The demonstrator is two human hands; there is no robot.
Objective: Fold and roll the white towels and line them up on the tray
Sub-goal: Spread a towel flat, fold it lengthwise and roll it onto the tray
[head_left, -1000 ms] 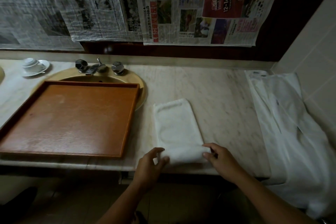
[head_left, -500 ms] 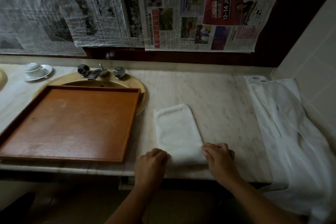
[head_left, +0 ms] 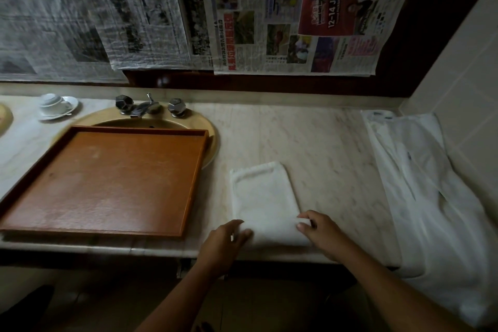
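A white towel (head_left: 262, 191), folded into a narrow strip, lies on the marble counter (head_left: 323, 148) right of the tray. Its near end is rolled up into a short roll by the counter's front edge. My left hand (head_left: 225, 245) holds the roll's left end with curled fingers. My right hand (head_left: 322, 234) grips the roll's right end, thumb on top. The brown wooden tray (head_left: 107, 180) rests partly over the sink with nothing on it.
A white plastic bag (head_left: 431, 197) lies along the counter's right side beside the tiled wall. A sink with a tap (head_left: 147, 109) sits behind the tray. A cup on a saucer (head_left: 55, 105) stands at the far left. Newspapers cover the wall behind.
The roll at the towel's near end has grown a little and moved slightly away from me. Both hands have stayed at its two ends.
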